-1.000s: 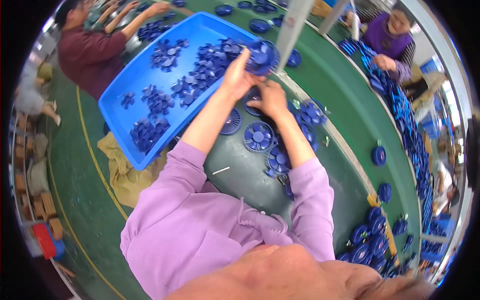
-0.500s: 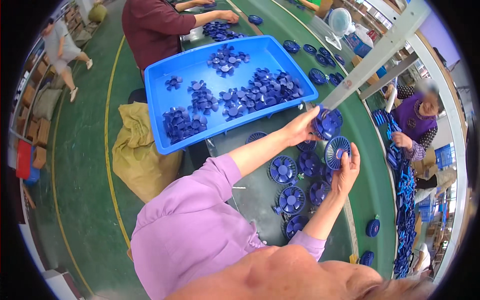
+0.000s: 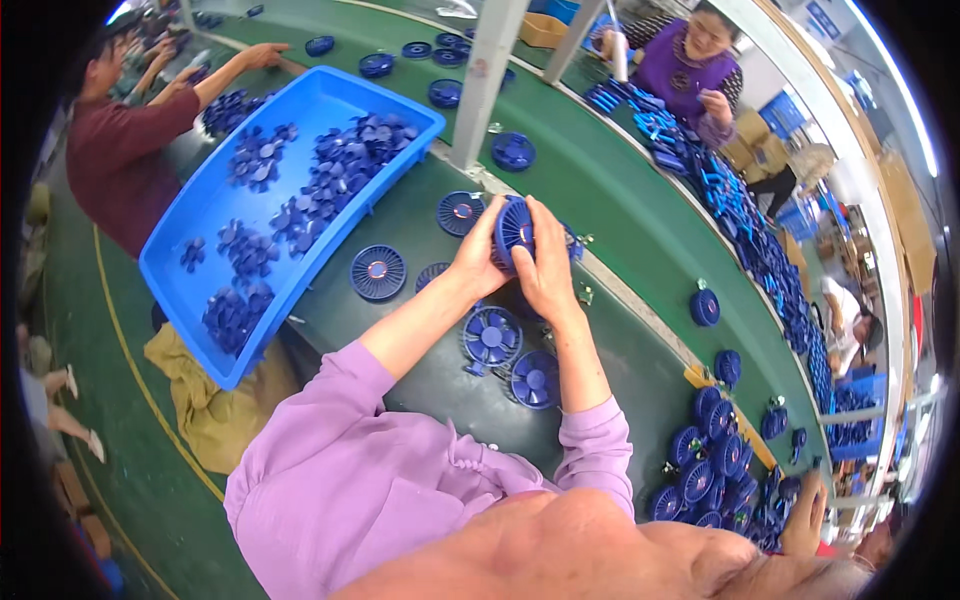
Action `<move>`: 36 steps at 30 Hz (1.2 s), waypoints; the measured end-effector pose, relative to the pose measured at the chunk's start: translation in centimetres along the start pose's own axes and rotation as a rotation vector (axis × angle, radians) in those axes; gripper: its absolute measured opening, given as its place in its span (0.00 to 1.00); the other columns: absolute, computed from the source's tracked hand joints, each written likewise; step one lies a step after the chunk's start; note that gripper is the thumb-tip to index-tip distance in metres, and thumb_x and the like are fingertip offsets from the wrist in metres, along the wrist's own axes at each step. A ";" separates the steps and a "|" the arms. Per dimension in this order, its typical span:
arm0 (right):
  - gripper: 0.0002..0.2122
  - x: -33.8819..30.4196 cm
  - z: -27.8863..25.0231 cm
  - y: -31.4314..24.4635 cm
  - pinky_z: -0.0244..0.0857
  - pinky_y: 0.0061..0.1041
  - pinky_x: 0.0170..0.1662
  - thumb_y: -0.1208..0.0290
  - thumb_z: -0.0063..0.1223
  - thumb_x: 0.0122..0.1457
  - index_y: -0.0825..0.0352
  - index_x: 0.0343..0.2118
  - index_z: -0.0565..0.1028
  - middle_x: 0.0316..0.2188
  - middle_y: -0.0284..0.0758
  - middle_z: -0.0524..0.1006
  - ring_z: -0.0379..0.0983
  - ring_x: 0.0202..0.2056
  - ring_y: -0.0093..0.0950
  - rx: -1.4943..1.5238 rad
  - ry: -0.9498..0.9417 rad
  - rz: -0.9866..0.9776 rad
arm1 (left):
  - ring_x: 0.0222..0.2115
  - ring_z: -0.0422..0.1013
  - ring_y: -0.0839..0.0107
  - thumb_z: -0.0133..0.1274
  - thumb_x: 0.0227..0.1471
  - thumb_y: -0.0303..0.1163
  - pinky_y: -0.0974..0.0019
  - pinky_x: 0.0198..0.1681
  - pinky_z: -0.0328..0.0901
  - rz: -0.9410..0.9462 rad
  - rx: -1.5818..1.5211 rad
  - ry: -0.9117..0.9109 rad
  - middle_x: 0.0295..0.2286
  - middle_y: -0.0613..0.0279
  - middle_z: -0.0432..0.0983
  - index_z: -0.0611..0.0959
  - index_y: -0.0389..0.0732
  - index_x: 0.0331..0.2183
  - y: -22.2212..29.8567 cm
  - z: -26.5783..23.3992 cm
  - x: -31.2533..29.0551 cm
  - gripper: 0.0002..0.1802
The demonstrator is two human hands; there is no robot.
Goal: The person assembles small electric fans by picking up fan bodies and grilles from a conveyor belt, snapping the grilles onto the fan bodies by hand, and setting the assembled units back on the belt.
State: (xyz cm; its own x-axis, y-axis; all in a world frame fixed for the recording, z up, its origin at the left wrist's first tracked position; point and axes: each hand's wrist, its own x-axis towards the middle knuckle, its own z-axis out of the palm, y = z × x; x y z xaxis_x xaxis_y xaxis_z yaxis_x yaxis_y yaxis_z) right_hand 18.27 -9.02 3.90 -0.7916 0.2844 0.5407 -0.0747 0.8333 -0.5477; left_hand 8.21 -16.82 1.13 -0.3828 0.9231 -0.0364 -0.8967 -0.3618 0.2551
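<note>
Between my two hands is a small round dark-blue fan head [image 3: 514, 228], tilted with its slatted grille showing. My left hand [image 3: 482, 252] is closed around its left side. My right hand [image 3: 546, 268] presses on its right side, thumb across the lower part of the grille. Just below my hands lie a fan housing with blades [image 3: 490, 337] and a second bladed housing [image 3: 535, 378]. A loose grille cover [image 3: 378, 272] rests left of my left forearm, and another grille cover [image 3: 460, 212] lies just above my left hand.
A blue tray [image 3: 292, 296] holding loose fan blades stands at the left. Beyond a metal post [image 3: 484, 90], a green conveyor belt [image 3: 620, 235] carries fan parts. Several fan heads [image 3: 698, 480] are piled at lower right. Co-workers sit at far left and across the belt.
My hands have come together: the grille cover from my right hand is now against the fan housing from my left. The view has turned right, bringing the lower-right pile into sight.
</note>
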 end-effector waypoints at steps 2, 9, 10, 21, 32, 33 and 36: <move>0.38 -0.4 -0.7 -0.7 0.48 0.39 0.62 0.42 0.43 0.57 0.70 0.60 0.57 0.58 0.49 0.60 0.55 0.60 0.47 0.051 0.011 -0.003 | 0.37 0.74 0.69 0.40 0.60 0.55 0.62 0.44 0.70 0.019 0.062 0.030 0.38 0.62 0.77 0.77 0.44 0.42 -0.5 1.3 -1.1 0.24; 0.38 -1.2 -1.0 -0.6 0.59 0.37 0.56 0.40 0.45 0.55 0.69 0.57 0.61 0.52 0.51 0.69 0.65 0.54 0.47 0.156 0.078 0.105 | 0.41 0.71 0.72 0.35 0.63 0.52 0.65 0.46 0.67 0.340 0.408 0.109 0.41 0.62 0.73 0.72 0.41 0.48 -1.5 1.5 -1.6 0.25; 0.37 -1.2 -1.1 -1.0 0.62 0.36 0.54 0.40 0.45 0.56 0.70 0.57 0.61 0.51 0.51 0.70 0.67 0.53 0.46 0.197 0.057 0.211 | 0.41 0.71 0.72 0.35 0.63 0.52 0.66 0.46 0.67 0.394 0.447 0.120 0.42 0.63 0.72 0.70 0.41 0.49 -1.5 2.7 -2.2 0.26; 0.40 -1.9 0.0 -1.8 0.54 0.34 0.59 0.40 0.39 0.59 0.73 0.61 0.51 0.58 0.51 0.60 0.59 0.59 0.43 0.381 0.097 0.080 | 0.48 0.64 0.72 0.31 0.66 0.46 0.67 0.52 0.60 0.562 0.756 0.027 0.48 0.58 0.65 0.64 0.35 0.55 -1.6 2.5 -3.0 0.27; 0.25 -0.2 0.3 -0.7 0.51 0.29 0.60 0.53 0.31 0.66 0.68 0.58 0.59 0.54 0.41 0.64 0.60 0.56 0.32 0.637 0.269 0.376 | 0.47 0.63 0.52 0.48 0.53 0.34 0.55 0.54 0.55 1.084 1.425 0.001 0.44 0.48 0.69 0.73 0.36 0.49 -2.5 2.8 0.9 0.22; 0.25 -0.3 -0.1 2.3 0.52 0.29 0.60 0.53 0.31 0.66 0.68 0.57 0.61 0.54 0.42 0.65 0.60 0.56 0.33 0.552 0.283 0.385 | 0.47 0.63 0.50 0.48 0.54 0.36 0.54 0.53 0.56 0.992 1.481 -0.016 0.44 0.47 0.69 0.72 0.35 0.49 -2.9 2.9 1.6 0.22; 0.24 0.4 -2.7 7.0 0.59 0.32 0.55 0.57 0.44 0.63 0.71 0.55 0.64 0.50 0.46 0.70 0.67 0.51 0.36 0.328 0.354 0.478 | 0.50 0.61 0.47 0.47 0.57 0.43 0.53 0.57 0.54 0.852 1.741 -0.119 0.48 0.43 0.67 0.68 0.33 0.52 -0.7 0.4 4.2 0.28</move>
State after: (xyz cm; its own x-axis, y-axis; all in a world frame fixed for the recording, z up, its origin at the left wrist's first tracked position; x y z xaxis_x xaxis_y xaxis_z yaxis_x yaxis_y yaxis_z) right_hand 19.07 -1.80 2.01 -0.5413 0.7704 0.3369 0.0097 0.4064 -0.9136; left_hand 7.36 -12.63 1.16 -0.4481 0.6329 0.6314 0.6831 -0.2131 0.6985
